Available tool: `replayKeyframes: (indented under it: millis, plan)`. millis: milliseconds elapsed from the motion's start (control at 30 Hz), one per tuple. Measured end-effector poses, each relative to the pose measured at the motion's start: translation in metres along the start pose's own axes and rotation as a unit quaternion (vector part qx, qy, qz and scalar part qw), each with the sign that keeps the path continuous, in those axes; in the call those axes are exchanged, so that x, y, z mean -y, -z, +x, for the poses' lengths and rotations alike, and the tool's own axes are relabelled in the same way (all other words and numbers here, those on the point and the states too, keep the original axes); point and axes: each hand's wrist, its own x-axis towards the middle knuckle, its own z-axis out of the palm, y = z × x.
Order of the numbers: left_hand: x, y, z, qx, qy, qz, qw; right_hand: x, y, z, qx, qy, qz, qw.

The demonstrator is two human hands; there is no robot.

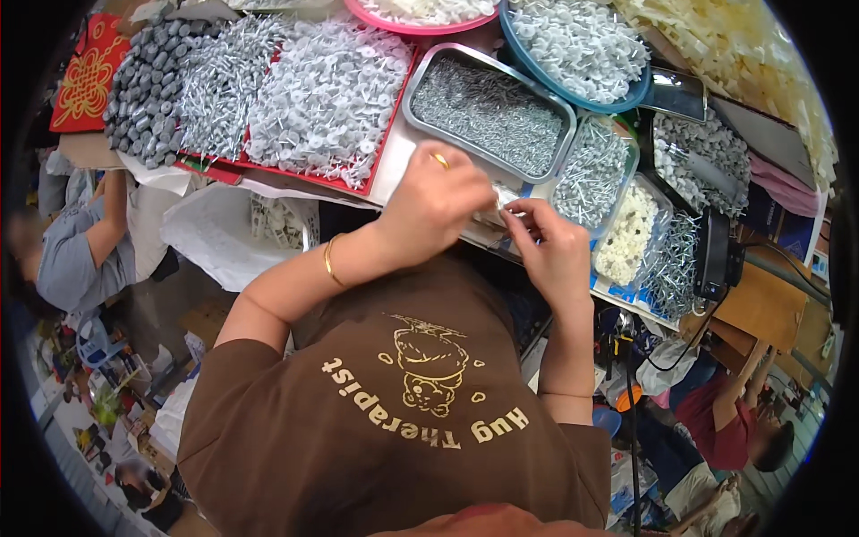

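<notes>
Two hands, one tiny part

Both hands meet just in front of the metal tray of nails (pixel 490 109). Left hand (pixel 436 201) and right hand (pixel 553 246) have fingers pinched narrow on a small pale piece (pixel 503 211) above the worktop (pixel 394 161) edge.

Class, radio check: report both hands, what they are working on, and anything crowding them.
Left hand and right hand together, pinching a small pale part. Metal tray of nails just beyond. Tubs of white caps and nails close right.
</notes>
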Motion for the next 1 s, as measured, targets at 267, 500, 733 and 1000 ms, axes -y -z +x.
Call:
replayKeyframes:
  millis: [267, 500, 733, 1000]
  plan:
    - [0.006, -0.004, -0.010, 0.002, 0.031, -0.004, 1.000, -0.003, -0.002, 0.000, -0.004, -0.015, 0.016, 1.000]
    - [0.005, -0.001, -0.007, -0.004, 0.022, 0.025, 0.999, -0.003, -0.003, 0.000, 0.000, -0.014, 0.021, 1.000]
    - [0.005, 0.000, -0.009, -0.007, 0.031, 0.036, 0.999, -0.001, -0.002, 0.001, 0.000, -0.012, 0.022, 1.000]
    - [0.003, 0.000, -0.011, 0.001, 0.029, 0.043, 0.999, -0.002, -0.001, 0.001, 0.002, -0.016, 0.029, 0.999]
